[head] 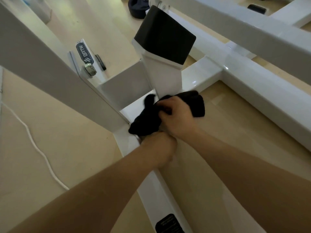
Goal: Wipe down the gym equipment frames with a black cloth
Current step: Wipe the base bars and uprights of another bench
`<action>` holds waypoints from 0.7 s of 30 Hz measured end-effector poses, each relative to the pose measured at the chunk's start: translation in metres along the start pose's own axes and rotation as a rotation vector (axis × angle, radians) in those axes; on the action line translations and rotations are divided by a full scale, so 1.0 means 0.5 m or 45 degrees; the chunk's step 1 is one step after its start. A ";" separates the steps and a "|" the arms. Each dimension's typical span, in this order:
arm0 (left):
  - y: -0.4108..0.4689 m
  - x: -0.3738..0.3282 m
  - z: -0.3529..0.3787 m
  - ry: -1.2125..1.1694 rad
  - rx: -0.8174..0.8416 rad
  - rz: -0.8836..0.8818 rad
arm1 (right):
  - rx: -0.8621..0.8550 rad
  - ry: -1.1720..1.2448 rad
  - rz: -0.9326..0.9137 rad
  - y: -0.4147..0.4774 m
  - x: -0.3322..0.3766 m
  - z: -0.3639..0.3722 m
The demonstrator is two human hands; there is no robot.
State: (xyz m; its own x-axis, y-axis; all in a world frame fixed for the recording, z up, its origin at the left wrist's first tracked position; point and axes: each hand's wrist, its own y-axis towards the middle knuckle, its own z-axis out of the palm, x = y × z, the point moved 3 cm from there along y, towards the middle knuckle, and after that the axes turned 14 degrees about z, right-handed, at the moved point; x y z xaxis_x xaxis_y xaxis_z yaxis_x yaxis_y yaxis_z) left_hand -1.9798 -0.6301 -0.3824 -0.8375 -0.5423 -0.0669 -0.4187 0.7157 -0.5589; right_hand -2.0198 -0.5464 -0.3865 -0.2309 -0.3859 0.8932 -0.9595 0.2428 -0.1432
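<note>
- The black cloth [144, 121] lies bunched at the centre of the frame, on the joint where the white frame rail [151, 190] meets a slanted beam [50, 64] and a short upright post [164, 78].
- One end of the cloth spills out to the right, past the knuckles and over the floor side of the rail.
- The right hand [178, 117] sits on top of the cloth, its fingers [165, 111] curled in and gripping a bunch of the fabric against the rail.
- The left hand [159, 147] is just below, touching the cloth's lower edge and resting on the rail. Its fingers curl under out of view, so I cannot tell whether they pinch cloth or rail.
- A black pad [165, 34] caps the post, above centre.
- To the upper left, a dark plate marked "BRTW" [84, 53] sits above a metal bolt [90, 69].
- A long white cross beam [252, 84] runs off to the right.
- A black label [170, 224] sits on the rail at the bottom edge.
- A white cord [42, 153] trails over the beige floor [75, 148] at left.
</note>
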 end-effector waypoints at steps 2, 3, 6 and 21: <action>-0.014 0.001 0.006 -0.005 0.084 0.073 | 0.166 -0.048 -0.085 -0.019 0.016 0.034; -0.021 0.000 0.006 -0.027 0.116 0.102 | 0.249 -0.045 -0.095 -0.022 0.024 0.043; -0.034 0.013 -0.003 -0.098 0.189 0.093 | 0.384 -0.138 -0.062 -0.016 0.039 0.052; -0.094 0.033 -0.026 0.390 0.377 0.240 | 1.040 -1.009 0.114 -0.180 -0.037 0.025</action>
State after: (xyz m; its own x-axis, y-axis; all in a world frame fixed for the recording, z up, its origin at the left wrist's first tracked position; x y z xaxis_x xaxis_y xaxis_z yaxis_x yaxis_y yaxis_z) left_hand -1.9785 -0.6672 -0.3463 -0.9730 -0.2283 0.0324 -0.1685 0.6083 -0.7756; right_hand -1.9311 -0.5724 -0.3957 -0.0627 -0.9199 0.3871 -0.6858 -0.2421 -0.6863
